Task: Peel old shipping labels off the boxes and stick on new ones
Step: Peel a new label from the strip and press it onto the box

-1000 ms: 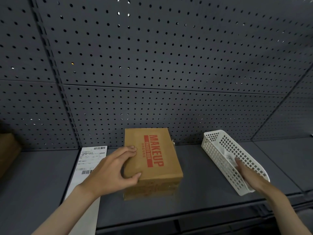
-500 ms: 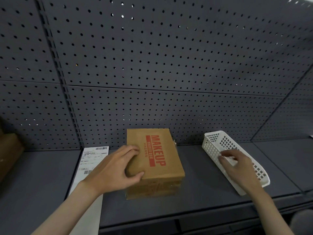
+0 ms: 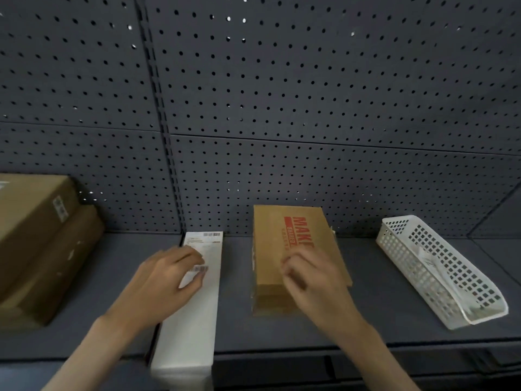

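Now fetching new label: left hand [image 3: 166, 280] fingers flat on label strip [image 3: 194, 300], gripping nothing; right hand [image 3: 310, 280] at 3 o'clock, loosely curled atop makeup box [image 3: 284, 249], grip unclear. Next: peel label free.

The place looked like a stockroom or the packing corner of a shop. The back wall [image 3: 310, 88] was dark grey perforated metal panelling of the kind used in retail shelving, with a slotted upright [image 3: 158, 114] running down between panels. A matching grey metal shelf [image 3: 366, 314] carried the goods. Plain brown cartons [image 3: 42, 244] were stacked at its left end, one bearing a small sticker. A long strip of white shipping labels [image 3: 194, 314] with barcodes lay across the shelf toward its front edge, beside a printed cardboard box [image 3: 284, 258]. A white plastic mesh basket [image 3: 439, 272] sat toward the right end.
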Action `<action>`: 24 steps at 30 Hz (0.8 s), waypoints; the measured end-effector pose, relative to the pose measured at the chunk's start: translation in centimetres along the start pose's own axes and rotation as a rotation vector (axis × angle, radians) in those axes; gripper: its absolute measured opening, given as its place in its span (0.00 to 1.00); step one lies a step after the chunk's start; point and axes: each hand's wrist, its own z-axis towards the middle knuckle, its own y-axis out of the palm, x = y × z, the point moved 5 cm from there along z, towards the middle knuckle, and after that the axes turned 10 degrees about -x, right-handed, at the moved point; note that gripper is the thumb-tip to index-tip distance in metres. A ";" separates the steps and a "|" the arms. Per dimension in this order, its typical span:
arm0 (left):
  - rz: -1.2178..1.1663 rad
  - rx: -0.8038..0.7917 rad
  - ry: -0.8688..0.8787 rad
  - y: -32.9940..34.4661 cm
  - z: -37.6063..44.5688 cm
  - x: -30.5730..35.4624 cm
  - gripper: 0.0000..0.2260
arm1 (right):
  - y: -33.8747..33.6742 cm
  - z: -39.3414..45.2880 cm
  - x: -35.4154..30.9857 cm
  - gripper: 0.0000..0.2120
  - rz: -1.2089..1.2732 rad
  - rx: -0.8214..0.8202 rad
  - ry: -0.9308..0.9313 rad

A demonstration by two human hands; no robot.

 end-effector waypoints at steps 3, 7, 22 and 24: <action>0.028 -0.084 -0.065 1.9 -3.2 -2.6 0.16 | 3.4 0.5 -3.9 0.07 0.009 -0.088 -0.122; -0.019 -0.126 -0.123 4.2 -6.7 -4.2 0.14 | 9.7 0.5 -6.9 0.06 -0.001 -0.367 -0.197; -0.197 -0.099 -0.115 7.5 -9.2 -4.3 0.15 | 17.9 -1.3 -7.1 0.22 0.071 -0.541 -0.015; -0.280 -0.068 -0.150 7.2 -9.0 -4.2 0.14 | 18.2 -1.5 -7.0 0.18 0.064 -0.489 0.001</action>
